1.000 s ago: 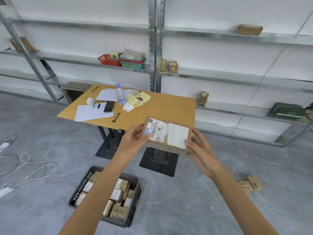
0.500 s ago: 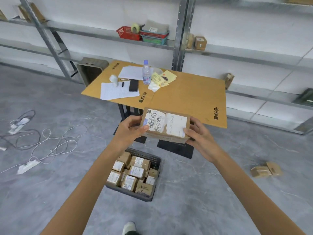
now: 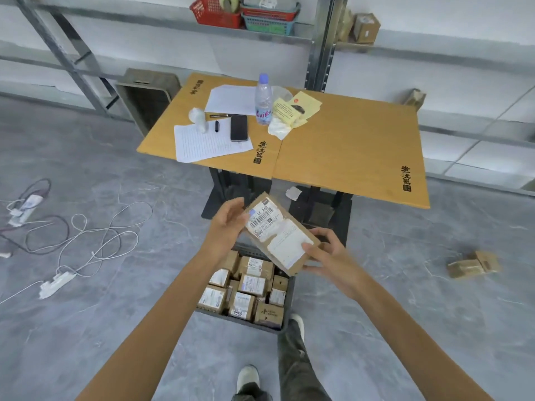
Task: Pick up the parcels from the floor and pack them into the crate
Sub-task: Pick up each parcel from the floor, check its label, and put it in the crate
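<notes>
We held a flat brown cardboard parcel with white labels, tilted in the air above the far end of a black plastic crate. The crate sat on the grey floor, nearly filled with small boxes. Our left hand gripped the parcel's upper left edge and our right hand pinched its lower right corner. Bare floor lay on both sides of the crate, with two small brown parcels well apart to the right.

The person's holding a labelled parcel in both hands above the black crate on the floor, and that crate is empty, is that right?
Not quite: the crate is not empty. The head view shows it already holding many small parcels. The rest stands: the left hand and right hand hold the labelled parcel above it.
</notes>
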Available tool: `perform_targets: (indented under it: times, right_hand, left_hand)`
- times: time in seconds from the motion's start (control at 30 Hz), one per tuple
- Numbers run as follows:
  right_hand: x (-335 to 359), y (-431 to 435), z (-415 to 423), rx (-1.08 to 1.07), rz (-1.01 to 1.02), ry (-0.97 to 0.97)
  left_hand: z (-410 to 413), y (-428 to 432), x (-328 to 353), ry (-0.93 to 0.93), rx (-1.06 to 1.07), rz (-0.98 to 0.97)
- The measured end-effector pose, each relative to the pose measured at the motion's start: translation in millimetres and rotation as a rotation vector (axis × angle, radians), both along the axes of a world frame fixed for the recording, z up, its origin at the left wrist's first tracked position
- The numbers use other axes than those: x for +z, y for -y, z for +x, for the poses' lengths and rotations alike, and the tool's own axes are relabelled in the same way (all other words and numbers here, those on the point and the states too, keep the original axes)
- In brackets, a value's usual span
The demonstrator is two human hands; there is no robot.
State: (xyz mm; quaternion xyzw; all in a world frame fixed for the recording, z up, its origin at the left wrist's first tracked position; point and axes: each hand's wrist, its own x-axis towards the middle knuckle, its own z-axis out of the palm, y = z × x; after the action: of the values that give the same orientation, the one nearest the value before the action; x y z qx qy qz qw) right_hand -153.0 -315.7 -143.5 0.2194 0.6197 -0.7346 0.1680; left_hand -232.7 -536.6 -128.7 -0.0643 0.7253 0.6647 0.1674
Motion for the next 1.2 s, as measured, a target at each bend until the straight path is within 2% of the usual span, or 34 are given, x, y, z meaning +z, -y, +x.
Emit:
perform_targets:
  times: [0.1, 0.17, 0.23, 0.33, 0.47, 0.53, 0.63, 0.77, 0.87, 0.97, 1.07, 1.2]
  right_hand:
    - [-29.5, -2.4, -23.5, -0.034, -0.069, 0.062]
    - [-53.9, -0.6, -38.6, -0.062, -0.094, 0.100]
    - [-81.7, 6.9, -50.7, -0.097, -0.123, 0.148]
    - [-129.9, 26.9, -56.3, -0.139, -0.101, 0.225]
    - [-208.7, 59.9, -51.4, -0.227, 0.007, 0.361]
    - [-251.2, 75.9, -48.4, -0.291, 0.037, 0.433]
    - [-322.1, 95.5, -42.0, -0.344, 0.075, 0.554]
    - [-435.0, 106.1, -24.7, -0.277, 0.189, 0.705]
    - [-488.7, 97.7, -25.2, -0.281, 0.273, 0.752]
    - [-538.1, 83.2, -37.0, -0.398, 0.222, 0.705]
    - [-594.0, 73.6, -56.5, -0.501, 0.181, 0.751]
    - [-658.7, 70.6, -80.0, -0.623, 0.087, 0.854]
  left_hand:
    - [-23.7, -21.3, -31.8, 0.133, 0.160, 0.041]
    - [-29.9, -34.1, -60.6, 0.225, 0.122, 0.017]
    - [-31.4, -44.3, -90.0, 0.284, 0.069, 0.072]
    - [-33.2, -47.3, -139.4, 0.337, 0.084, 0.110]
    - [-35.7, -35.4, -214.8, 0.360, 0.120, -0.099]
    - [-32.7, -27.8, -261.0, 0.357, 0.052, -0.226]
    - [-23.9, -17.4, -338.1, 0.447, -0.117, -0.349]
    - [-15.8, -16.5, -436.1, 0.521, -0.335, -0.464]
    - [-20.3, -32.5, -497.0, 0.542, -0.425, -0.522]
    - [-24.5, -51.0, -553.8, 0.473, -0.501, -0.511]
    - [-23.1, -61.9, -599.5, 0.407, -0.619, -0.546]
    - [-21.5, -65.4, -637.3, 0.377, -0.862, -0.699]
